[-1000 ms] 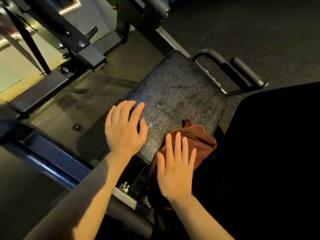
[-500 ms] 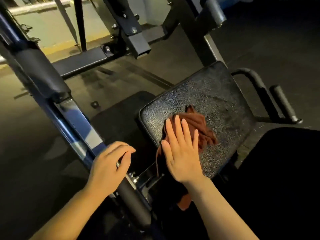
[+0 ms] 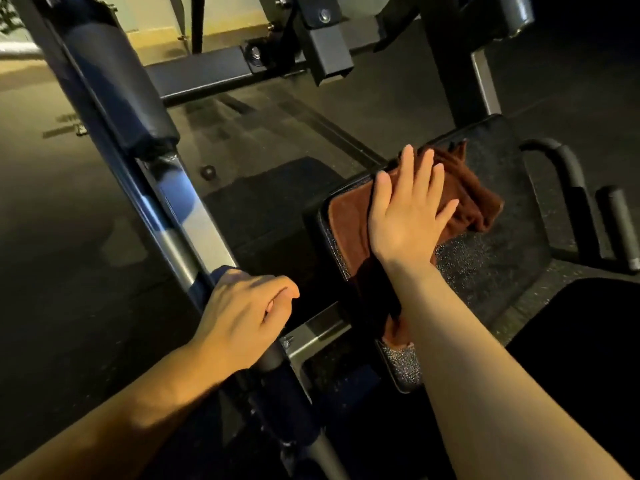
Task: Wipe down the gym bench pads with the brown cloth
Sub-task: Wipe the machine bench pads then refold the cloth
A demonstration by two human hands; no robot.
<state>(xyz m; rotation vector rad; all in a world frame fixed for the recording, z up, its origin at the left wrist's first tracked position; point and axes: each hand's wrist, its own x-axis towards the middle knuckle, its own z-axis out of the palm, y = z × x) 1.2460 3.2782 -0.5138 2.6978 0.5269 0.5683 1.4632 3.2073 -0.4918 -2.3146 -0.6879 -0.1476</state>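
A black textured bench pad (image 3: 498,258) sits at centre right. The brown cloth (image 3: 349,230) lies spread over the pad's left part, with one end hanging over the near left edge. My right hand (image 3: 408,216) presses flat on the cloth, fingers straight and spread. My left hand (image 3: 242,317) grips the slanted metal frame bar (image 3: 194,233) to the left of the pad, fingers curled round it.
A padded roller (image 3: 117,88) sits higher on the same bar. Two black handles (image 3: 568,188) stand at the pad's right. Dark frame beams (image 3: 204,72) and a bracket cross the floor behind. A second dark pad (image 3: 588,341) lies at lower right.
My left hand left the pad and took hold of the frame bar. My right hand slid the cloth away from me and leftward across the pad, spreading it out.
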